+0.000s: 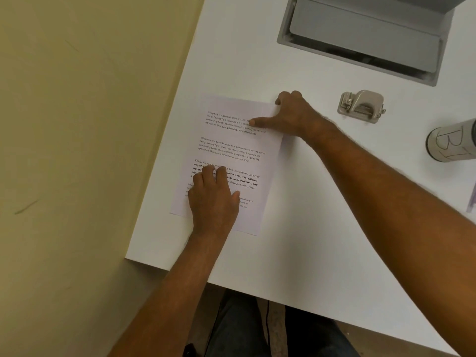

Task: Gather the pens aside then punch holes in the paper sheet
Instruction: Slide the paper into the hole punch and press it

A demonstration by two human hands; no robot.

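Note:
A printed paper sheet (231, 150) lies flat on the white table (309, 228), near its left edge. My left hand (213, 199) rests palm down on the sheet's lower part, fingers together. My right hand (291, 114) is at the sheet's top right corner, thumb lying on the paper and fingers curled over its far edge. A beige two-hole punch (362, 106) stands on the table to the right of that hand, apart from it. No pens are clearly visible.
A grey cable hatch (360, 39) is set into the table at the back. A cylinder marked with letters (453, 143) stands at the right edge, with a thin purple item (472, 199) below it. The floor lies left of the table.

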